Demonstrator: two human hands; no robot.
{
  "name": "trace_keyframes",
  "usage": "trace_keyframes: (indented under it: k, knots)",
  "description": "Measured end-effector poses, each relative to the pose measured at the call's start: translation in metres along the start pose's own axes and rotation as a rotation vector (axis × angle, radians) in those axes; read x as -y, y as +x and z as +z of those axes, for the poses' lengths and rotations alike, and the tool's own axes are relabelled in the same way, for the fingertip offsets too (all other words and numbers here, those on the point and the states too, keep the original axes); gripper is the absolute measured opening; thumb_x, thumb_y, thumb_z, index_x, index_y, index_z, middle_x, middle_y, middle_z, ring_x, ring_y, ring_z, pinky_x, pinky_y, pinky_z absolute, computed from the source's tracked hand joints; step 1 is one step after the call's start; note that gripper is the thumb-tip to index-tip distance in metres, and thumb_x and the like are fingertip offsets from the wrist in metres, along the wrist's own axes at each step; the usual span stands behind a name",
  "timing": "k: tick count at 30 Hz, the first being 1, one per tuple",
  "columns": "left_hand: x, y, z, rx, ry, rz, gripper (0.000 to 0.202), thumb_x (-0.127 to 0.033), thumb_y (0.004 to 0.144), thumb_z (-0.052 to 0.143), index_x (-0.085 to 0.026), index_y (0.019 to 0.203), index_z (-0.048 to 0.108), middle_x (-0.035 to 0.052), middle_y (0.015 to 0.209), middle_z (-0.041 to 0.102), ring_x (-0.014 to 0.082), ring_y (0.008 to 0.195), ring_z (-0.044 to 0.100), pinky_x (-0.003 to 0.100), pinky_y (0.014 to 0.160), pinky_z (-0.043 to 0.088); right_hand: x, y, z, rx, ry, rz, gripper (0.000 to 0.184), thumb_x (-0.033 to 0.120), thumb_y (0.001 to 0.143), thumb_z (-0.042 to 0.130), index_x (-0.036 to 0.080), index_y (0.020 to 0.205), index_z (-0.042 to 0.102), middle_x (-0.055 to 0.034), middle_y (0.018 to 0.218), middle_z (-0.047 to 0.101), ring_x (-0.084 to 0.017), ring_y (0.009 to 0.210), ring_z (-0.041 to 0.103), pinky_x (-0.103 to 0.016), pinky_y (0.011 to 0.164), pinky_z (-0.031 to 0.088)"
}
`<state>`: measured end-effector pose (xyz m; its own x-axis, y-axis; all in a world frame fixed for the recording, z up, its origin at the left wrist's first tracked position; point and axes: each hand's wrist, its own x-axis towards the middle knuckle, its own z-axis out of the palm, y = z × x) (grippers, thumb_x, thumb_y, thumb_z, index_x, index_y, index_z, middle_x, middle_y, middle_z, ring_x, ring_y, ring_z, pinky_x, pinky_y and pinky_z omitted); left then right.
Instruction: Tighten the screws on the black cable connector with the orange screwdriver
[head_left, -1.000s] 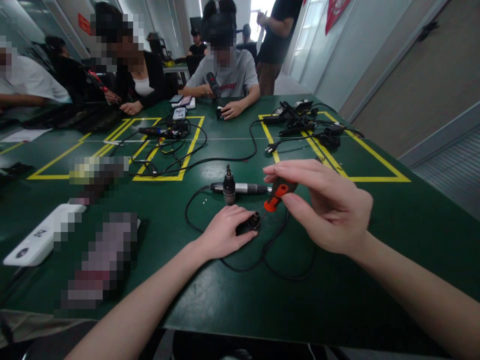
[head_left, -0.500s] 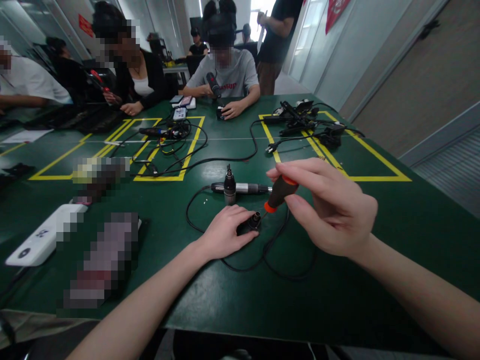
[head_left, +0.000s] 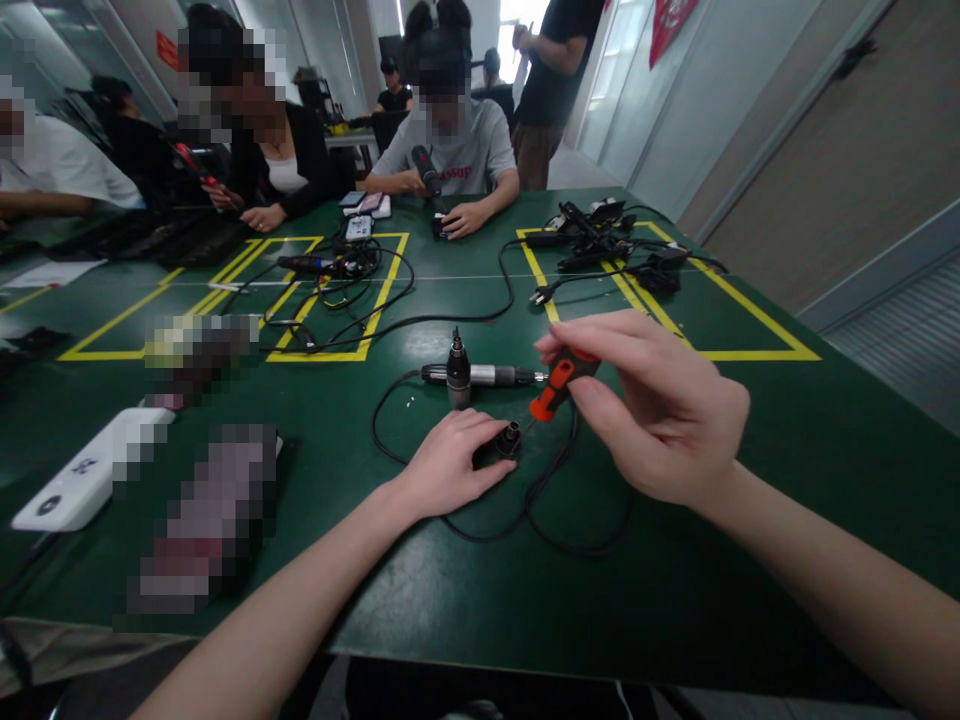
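Okay, green worktop (head_left: 675,560) first, marked off with yellow tape lines (head_left: 750,355), probably so each seat has its own bay. Co-workers sit along the far edge with their own tools; those hands are not mine.

A black cable (head_left: 540,530) loops loosely across my bay and passes under my right wrist. It lies slack, so I'd say it puts no pull on anything.

My right hand (head_left: 660,410) hangs above the worktop, fingers half curled, thumb and fingertips pinched around the screwdriver (head_left: 551,390) by its orange-and-black handle. The handle slants down to the left and its tip meets the small black part (head_left: 504,443). A fingertip grip like this suits light twisting, I think.

My left hand (head_left: 450,465) lies flat, palm down, fingers extended and pressing on that part, likely to stop it turning or sliding. The part sits on the worktop at my fingertips, its metal collar facing up.

Just behind lies the silver-and-black handpiece (head_left: 480,375) on its side, with a short upright piece (head_left: 457,365) in front of it, well within reach.

Writing: red letters on a co-worker's grey shirt (head_left: 457,172), only "ssup" legible. Red wall sign (head_left: 166,45) unreadable.
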<state>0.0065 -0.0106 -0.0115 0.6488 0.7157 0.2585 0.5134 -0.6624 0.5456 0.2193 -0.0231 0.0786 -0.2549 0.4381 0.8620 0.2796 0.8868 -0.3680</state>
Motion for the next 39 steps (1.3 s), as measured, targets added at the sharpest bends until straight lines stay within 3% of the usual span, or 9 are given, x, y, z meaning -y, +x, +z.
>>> trace_keyframes:
  k: [4, 13, 20, 28, 31, 35, 39]
  knots:
    - [0.0000, 0.0003, 0.0000, 0.010, 0.012, -0.008, 0.017, -0.032, 0.094, 0.074, -0.017, 0.103, 0.071, 0.0066, 0.100, 0.073, 0.0227, 0.095, 0.066, 0.037, 0.089, 0.051, -0.0021, -0.0018, 0.0017, -0.008, 0.070, 0.011, 0.044, 0.009, 0.092, 0.062, 0.029, 0.130, 0.072, -0.0081, 0.116, 0.081, -0.028, 0.106, 0.076, -0.049, 0.089, 0.066]
    - [-0.0007, 0.0009, 0.0002, 0.005, 0.008, -0.011, 0.016, -0.031, 0.094, 0.074, -0.017, 0.102, 0.071, 0.0061, 0.097, 0.072, 0.0224, 0.092, 0.065, 0.036, 0.087, 0.052, 0.0016, 0.0023, 0.0001, -0.083, -0.067, -0.008, 0.031, 0.012, 0.087, 0.076, 0.032, 0.111, 0.079, -0.0058, 0.101, 0.078, -0.026, 0.091, 0.074, -0.045, 0.076, 0.064]
    - [-0.0008, 0.0020, -0.0004, 0.003, -0.001, -0.004, 0.017, -0.029, 0.093, 0.075, -0.015, 0.103, 0.072, 0.0073, 0.097, 0.072, 0.0233, 0.092, 0.066, 0.037, 0.086, 0.052, 0.0024, 0.0001, 0.0010, -0.009, 0.086, 0.081, 0.036, 0.011, 0.095, 0.061, 0.030, 0.122, 0.076, -0.0074, 0.107, 0.080, -0.026, 0.095, 0.076, -0.044, 0.080, 0.065]
    - [-0.0005, 0.0009, -0.0003, -0.009, 0.001, 0.008, 0.017, -0.030, 0.093, 0.075, -0.016, 0.101, 0.071, 0.0067, 0.097, 0.072, 0.0225, 0.091, 0.065, 0.036, 0.086, 0.051, 0.0010, 0.0036, -0.0002, -0.067, -0.013, 0.043, 0.030, 0.013, 0.089, 0.075, 0.032, 0.111, 0.080, -0.0065, 0.107, 0.077, -0.027, 0.100, 0.073, -0.047, 0.085, 0.063]
    - [-0.0010, 0.0009, -0.0007, -0.002, 0.005, 0.004, 0.017, -0.029, 0.093, 0.075, -0.015, 0.101, 0.071, 0.0068, 0.097, 0.073, 0.0223, 0.091, 0.065, 0.036, 0.085, 0.051, 0.0024, 0.0042, -0.0002, -0.080, -0.041, 0.049, 0.030, 0.012, 0.090, 0.073, 0.033, 0.111, 0.081, -0.0058, 0.102, 0.076, -0.026, 0.095, 0.073, -0.044, 0.078, 0.063]
    - [-0.0014, 0.0014, -0.0011, 0.008, 0.015, -0.008, 0.016, -0.030, 0.093, 0.075, -0.016, 0.101, 0.071, 0.0062, 0.098, 0.073, 0.0223, 0.093, 0.065, 0.035, 0.086, 0.051, 0.0030, 0.0028, -0.0001, -0.043, 0.016, 0.069, 0.036, 0.010, 0.094, 0.064, 0.030, 0.121, 0.078, -0.0068, 0.107, 0.078, -0.024, 0.096, 0.074, -0.043, 0.080, 0.064]
    - [-0.0014, 0.0015, -0.0009, 0.003, 0.004, -0.007, 0.016, -0.029, 0.093, 0.075, -0.016, 0.101, 0.071, 0.0063, 0.098, 0.073, 0.0224, 0.093, 0.066, 0.036, 0.087, 0.051, 0.0003, 0.0015, -0.0002, -0.045, 0.048, 0.065, 0.034, 0.011, 0.094, 0.064, 0.029, 0.119, 0.078, -0.0078, 0.106, 0.080, -0.026, 0.098, 0.074, -0.045, 0.081, 0.063]
